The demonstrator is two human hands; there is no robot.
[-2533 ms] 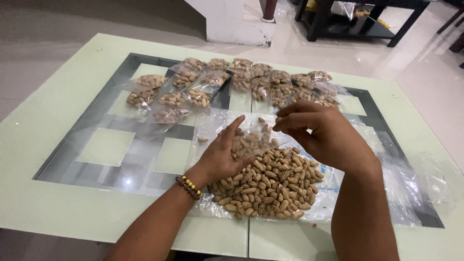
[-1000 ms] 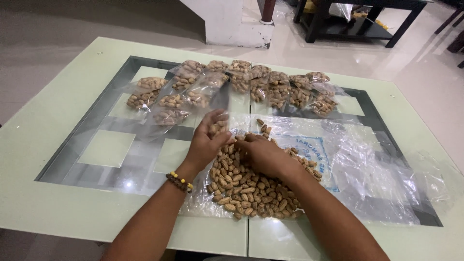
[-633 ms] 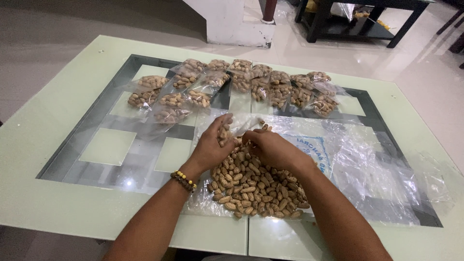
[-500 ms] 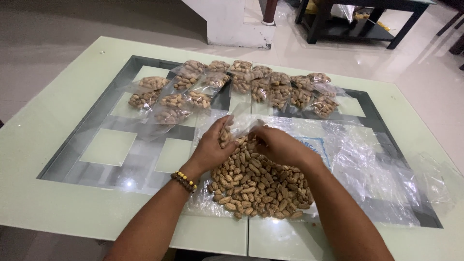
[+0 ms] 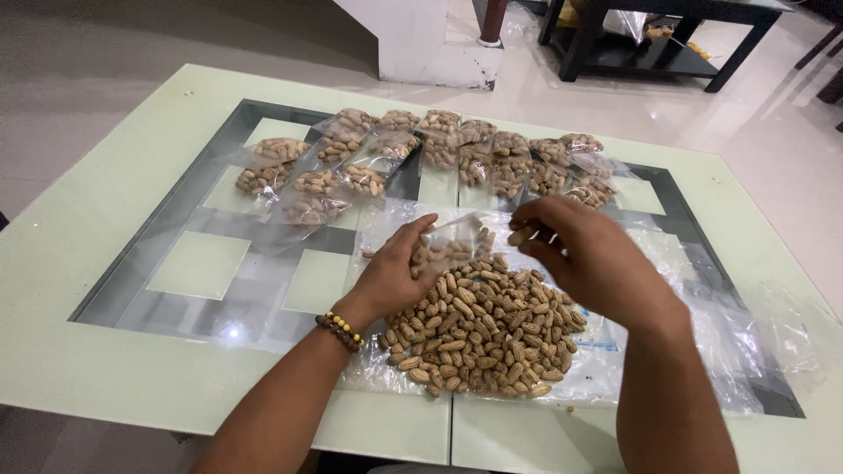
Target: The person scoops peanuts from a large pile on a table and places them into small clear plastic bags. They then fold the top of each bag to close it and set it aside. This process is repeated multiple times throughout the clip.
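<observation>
Two hands worked over a heap of peanuts [image 5: 479, 329] on clear plastic sheeting [image 5: 702, 325] at the near middle of the glass bench [image 5: 105, 263]. The left hand [image 5: 399, 272] gripped a small clear bag [image 5: 452, 246], propped open just beyond the heap, apparently for filling. The right hand [image 5: 588, 259] pinched something at its fingers [image 5: 527, 235]; what, I could not tell. Filled bags [image 5: 421, 162] lay in a far row.

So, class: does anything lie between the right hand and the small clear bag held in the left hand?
Nothing visible does. The right hand hovers close beside the small clear bag, which the left hand holds above the peanut pile; only open air separates them.
</observation>
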